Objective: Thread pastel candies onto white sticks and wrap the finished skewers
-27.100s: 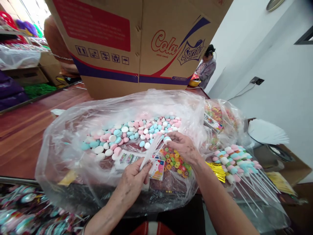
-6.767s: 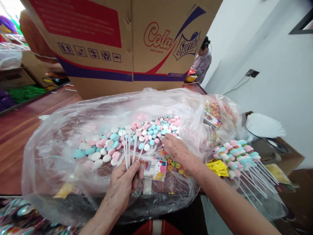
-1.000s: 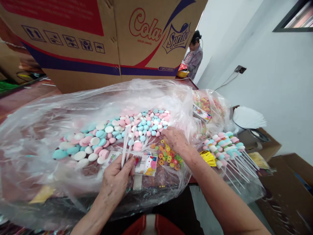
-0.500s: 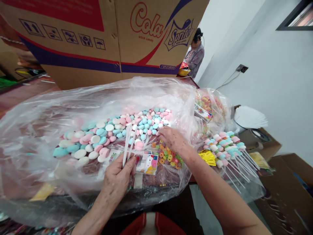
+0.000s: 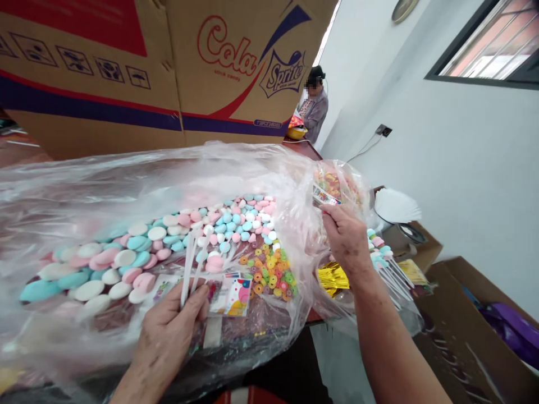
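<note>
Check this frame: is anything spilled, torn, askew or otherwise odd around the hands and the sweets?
Nothing stands out. The pastel sweets and ring sweets lie inside the clear plastic bag. The left hand grips white sticks; the right hand is raised beside the finished skewers, which lie bundled together.

Your left hand [image 5: 168, 331] grips thin, smooth white plastic sticks [image 5: 188, 266]. The bag [image 5: 105, 179] under them is clear, crinkled, glossy plastic film; the candies [image 5: 138, 247] inside look matt and chalky. The box [image 5: 138, 73] behind is matt printed cardboard. Gold foil [image 5: 332, 276] shines near your right hand [image 5: 345, 238].
</note>
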### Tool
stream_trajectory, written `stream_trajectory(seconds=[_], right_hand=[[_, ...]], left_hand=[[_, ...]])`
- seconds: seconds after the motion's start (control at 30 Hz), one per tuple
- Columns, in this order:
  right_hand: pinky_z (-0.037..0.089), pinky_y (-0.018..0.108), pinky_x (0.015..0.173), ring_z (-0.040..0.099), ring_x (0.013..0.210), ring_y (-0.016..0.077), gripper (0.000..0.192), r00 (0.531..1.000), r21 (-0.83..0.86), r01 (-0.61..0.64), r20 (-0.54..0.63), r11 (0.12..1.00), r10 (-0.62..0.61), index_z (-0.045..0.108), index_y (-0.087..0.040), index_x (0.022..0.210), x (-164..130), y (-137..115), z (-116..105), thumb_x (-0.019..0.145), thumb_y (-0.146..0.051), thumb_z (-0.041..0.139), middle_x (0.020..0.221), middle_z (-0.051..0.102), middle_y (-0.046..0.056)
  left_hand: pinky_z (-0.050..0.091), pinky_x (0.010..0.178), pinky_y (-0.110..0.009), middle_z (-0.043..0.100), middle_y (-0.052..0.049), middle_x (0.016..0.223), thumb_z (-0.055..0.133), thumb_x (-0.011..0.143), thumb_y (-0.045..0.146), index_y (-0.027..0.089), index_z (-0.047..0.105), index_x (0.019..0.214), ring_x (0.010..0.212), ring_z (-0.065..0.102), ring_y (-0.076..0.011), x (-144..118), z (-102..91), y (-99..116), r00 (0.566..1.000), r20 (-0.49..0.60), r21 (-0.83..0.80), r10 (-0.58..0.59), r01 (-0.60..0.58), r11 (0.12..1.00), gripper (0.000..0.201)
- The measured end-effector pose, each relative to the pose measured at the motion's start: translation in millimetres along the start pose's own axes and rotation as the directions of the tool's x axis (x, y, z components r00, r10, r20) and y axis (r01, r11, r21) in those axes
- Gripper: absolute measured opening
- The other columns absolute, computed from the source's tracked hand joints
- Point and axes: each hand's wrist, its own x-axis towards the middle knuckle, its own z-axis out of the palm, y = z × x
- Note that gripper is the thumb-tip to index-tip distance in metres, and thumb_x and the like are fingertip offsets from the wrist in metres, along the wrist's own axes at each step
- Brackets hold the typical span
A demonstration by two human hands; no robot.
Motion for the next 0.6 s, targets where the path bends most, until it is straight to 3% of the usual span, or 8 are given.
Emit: stream_trajectory(seconds=[0.1,0.17,0.27,0.33,0.37,0.43,0.53,0.6], right_hand=[[0.049,0.033,0.085,0.066,0.093,0.0226,0.03,0.99,-0.104,-0.018,0.137,0.994,0.033,0.072,-0.017,0.103,1.8,13.8,5.5,0.091,-0.018,0.044,0.097,0.072,0.01],[0.048,0.032,0.084,0.066,0.093,0.0228,0.03,0.959,-0.192,-0.02,0.274,0.981,0.073,0.073,-0.017,0.1,2.7,17.1,8.9,0.09,-0.015,0.045,0.096,0.072,0.011],[0.047,0.032,0.078,0.068,0.088,0.024,0.028,0.844,-0.358,0.007,0.503,0.934,0.187,0.074,-0.018,0.091,5.5,13.4,13.4,0.087,-0.009,0.048,0.091,0.073,0.013],[0.047,0.033,0.074,0.068,0.085,0.0254,0.027,0.785,-0.432,0.023,0.566,0.902,0.251,0.075,-0.018,0.089,8.8,8.2,16.0,0.086,-0.008,0.05,0.089,0.074,0.014],[0.047,0.034,0.074,0.069,0.086,0.0259,0.026,0.785,-0.423,0.025,0.57,0.906,0.244,0.075,-0.018,0.09,10.9,6.3,16.9,0.087,-0.009,0.051,0.09,0.074,0.014],[0.047,0.033,0.079,0.068,0.093,0.025,0.027,0.844,-0.302,-0.01,0.509,0.953,0.17,0.075,-0.019,0.097,15.7,5.5,17.0,0.09,-0.014,0.049,0.098,0.075,0.013],[0.047,0.032,0.084,0.066,0.096,0.0221,0.031,0.954,-0.068,-0.128,0.263,0.989,0.142,0.073,-0.02,0.107,21.3,12.0,11.3,0.093,-0.022,0.045,0.104,0.075,0.009],[0.047,0.032,0.081,0.066,0.09,0.0218,0.032,0.964,-0.037,-0.199,0.169,0.979,0.203,0.073,-0.02,0.106,21.7,17.3,4.8,0.092,-0.024,0.044,0.099,0.075,0.007]], left_hand=[[0.022,0.038,-0.018,0.043,0.006,0.049,0.064,0.083,0.051,0.019,0.052,0.059,0.042,0.032,-0.0078,1.0,-1.0,-1.9,1.0,0.003,0.013,0.017,-0.017,1.0,0.041],[0.022,0.038,-0.018,0.043,0.006,0.049,0.064,0.082,0.053,0.019,0.052,0.059,0.042,0.032,-0.0081,1.7,-1.5,-2.7,1.0,0.0,0.023,0.025,-0.025,0.999,0.042],[0.022,0.038,-0.018,0.043,0.006,0.05,0.064,0.082,0.053,0.02,0.053,0.061,0.043,0.033,-0.0086,1.8,-1.7,-2.0,1.0,0.009,0.031,0.026,-0.026,0.999,0.042],[0.022,0.038,-0.017,0.043,0.006,0.052,0.065,0.082,0.053,0.02,0.054,0.063,0.045,0.033,-0.0088,1.1,-1.5,-0.6,1.0,0.004,0.021,0.016,-0.016,1.0,0.04],[0.023,0.038,-0.017,0.043,0.006,0.053,0.065,0.082,0.052,0.02,0.054,0.063,0.045,0.033,-0.0088,0.7,-1.4,0.0,1.0,-0.001,0.015,0.009,-0.009,1.0,0.039],[0.025,0.039,-0.017,0.043,0.006,0.053,0.065,0.082,0.052,0.02,0.053,0.062,0.045,0.033,-0.0088,-0.1,-1.2,0.8,1.0,0.004,0.011,-0.007,0.007,1.0,0.04],[0.029,0.04,-0.017,0.044,0.005,0.053,0.064,0.082,0.052,0.02,0.053,0.061,0.045,0.037,-0.0093,-0.1,-0.6,1.9,1.0,0.01,0.022,-0.014,0.014,1.0,0.04],[0.031,0.039,-0.019,0.045,0.005,0.052,0.064,0.081,0.053,0.02,0.054,0.062,0.043,0.039,-0.0102,0.4,0.0,3.8,0.999,-0.033,0.07,0.019,-0.017,0.997,0.039]])
